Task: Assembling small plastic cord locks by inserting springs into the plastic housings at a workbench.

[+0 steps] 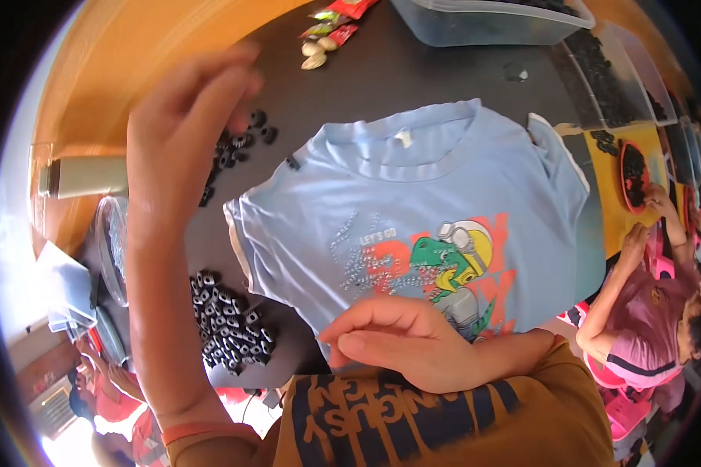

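Observation:
A light blue child's T-shirt point(304, 226) with a green dinosaur print lies spread in front of me on the dark table. Many tiny clear pieces point(358, 261) are scattered on its front, left of the dinosaur. My left hand point(195, 117) is raised at the shirt's upper left, near a few small black parts point(230, 152); motion smears its fingers. Over the shirt's lower hem, close to my body, is my right hand point(397, 338). Its fingers are curled against the thumb, and whatever they hold, if anything, is hidden. One black piece point(292, 163) sits on the shirt's left shoulder.
A pile of small black parts point(230, 323) lies left of the shirt. Peanuts point(313, 54) and wrappers point(343, 35) are at the back, beside a clear plastic tub point(483, 23). At right, another person point(650, 327) reaches to a red bowl point(635, 175). A green cylinder point(89, 177) stands left.

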`<state>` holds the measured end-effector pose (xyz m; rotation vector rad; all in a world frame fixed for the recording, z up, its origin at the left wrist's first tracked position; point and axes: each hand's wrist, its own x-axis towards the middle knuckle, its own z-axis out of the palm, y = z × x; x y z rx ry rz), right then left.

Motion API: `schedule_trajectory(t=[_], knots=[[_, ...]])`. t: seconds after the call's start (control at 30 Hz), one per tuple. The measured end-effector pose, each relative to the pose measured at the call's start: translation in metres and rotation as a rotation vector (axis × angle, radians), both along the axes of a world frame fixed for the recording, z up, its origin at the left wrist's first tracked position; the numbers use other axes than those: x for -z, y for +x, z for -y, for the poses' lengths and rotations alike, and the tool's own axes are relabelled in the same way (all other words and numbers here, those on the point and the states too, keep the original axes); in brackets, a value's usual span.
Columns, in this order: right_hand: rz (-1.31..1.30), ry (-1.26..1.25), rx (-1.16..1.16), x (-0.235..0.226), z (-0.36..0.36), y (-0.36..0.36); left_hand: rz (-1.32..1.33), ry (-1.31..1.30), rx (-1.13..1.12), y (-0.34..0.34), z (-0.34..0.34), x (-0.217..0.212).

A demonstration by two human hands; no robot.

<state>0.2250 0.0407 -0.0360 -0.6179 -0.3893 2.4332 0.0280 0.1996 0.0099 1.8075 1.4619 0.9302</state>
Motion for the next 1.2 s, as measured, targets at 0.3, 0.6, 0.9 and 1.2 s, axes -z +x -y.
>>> schedule_trajectory(t=[0.3, 0.6, 0.9, 1.2], knots=[[0.117, 0.032, -0.002, 0.001, 0.002, -0.006, -0.451, 0.102, -0.145, -0.061, 0.051, 0.057], [0.125, 0.059, 0.048, 0.007, 0.002, -0.009, -0.855, 0.219, -0.052, -0.059, 0.039, 0.069], [-0.012, -0.042, -0.009, 0.005, 0.001, -0.003, -0.645, 0.258, -0.004, -0.031, 0.028, 0.063], [-0.004, -0.063, 0.024, 0.002, 0.005, -0.004, -0.836, 0.330, 0.042, -0.033, 0.021, 0.071]])
